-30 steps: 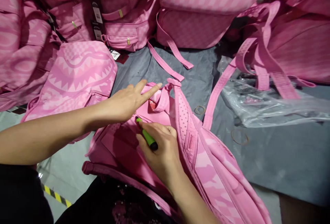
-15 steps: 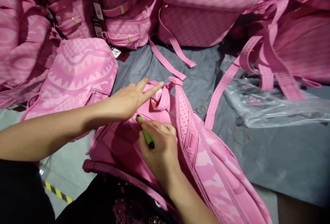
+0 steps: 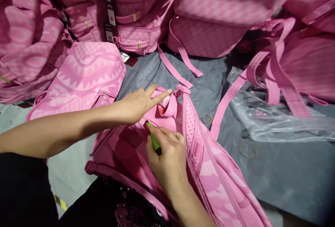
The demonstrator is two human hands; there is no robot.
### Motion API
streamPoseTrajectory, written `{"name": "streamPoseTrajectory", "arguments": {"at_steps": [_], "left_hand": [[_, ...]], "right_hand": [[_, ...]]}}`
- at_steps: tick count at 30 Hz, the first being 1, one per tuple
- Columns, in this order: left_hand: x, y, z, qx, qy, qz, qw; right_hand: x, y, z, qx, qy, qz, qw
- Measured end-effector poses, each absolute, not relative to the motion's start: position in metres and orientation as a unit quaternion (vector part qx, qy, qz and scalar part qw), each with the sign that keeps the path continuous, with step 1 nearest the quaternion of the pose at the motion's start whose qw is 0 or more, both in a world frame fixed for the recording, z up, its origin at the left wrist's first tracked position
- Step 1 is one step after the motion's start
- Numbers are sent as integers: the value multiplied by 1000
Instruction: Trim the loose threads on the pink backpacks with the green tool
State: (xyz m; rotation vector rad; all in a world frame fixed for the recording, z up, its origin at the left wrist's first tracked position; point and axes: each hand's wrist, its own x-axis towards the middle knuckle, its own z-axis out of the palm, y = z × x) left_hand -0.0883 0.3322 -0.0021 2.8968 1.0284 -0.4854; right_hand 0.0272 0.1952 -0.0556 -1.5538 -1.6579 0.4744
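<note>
A pink backpack (image 3: 222, 171) lies in front of me, its back panel and perforated shoulder strap turned up. My left hand (image 3: 140, 105) rests on the upper part of the panel, fingers stretched out, beside the top loop (image 3: 171, 107) and a small red tag (image 3: 160, 110). My right hand (image 3: 169, 155) is closed round a slim green pen-like tool (image 3: 155, 140) with black ends. The tool's tip is at the pink fabric just below my left hand; whether it touches cannot be made out. The pinching fingertips are partly hidden.
Another pink backpack with a toothed pattern (image 3: 86, 75) lies at the left. Pink bags (image 3: 138, 28) stand in a row behind. At the right are loose straps (image 3: 277, 66), clear plastic bags (image 3: 272, 126) and rubber bands (image 3: 206, 119) on a grey sheet (image 3: 288, 171).
The whole view has shifted slightly, so everything sits a little lower and further right. Both hands keep nearly the same place on the backpack, and the right still grips the green tool.
</note>
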Motion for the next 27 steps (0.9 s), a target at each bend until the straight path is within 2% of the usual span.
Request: {"name": "streamPoseTrajectory", "arguments": {"at_steps": [4, 11, 14, 27], "left_hand": [[-89, 333, -3, 933, 328, -146, 11], [-90, 333, -3, 934, 324, -148, 13], [-91, 334, -4, 934, 325, -148, 13], [-95, 336, -7, 941, 311, -132, 14]], "right_hand": [[31, 196, -57, -577, -661, 238, 418], [31, 197, -56, -581, -654, 248, 416], [30, 197, -55, -605, -654, 219, 398], [32, 195, -53, -606, -642, 227, 412]]}}
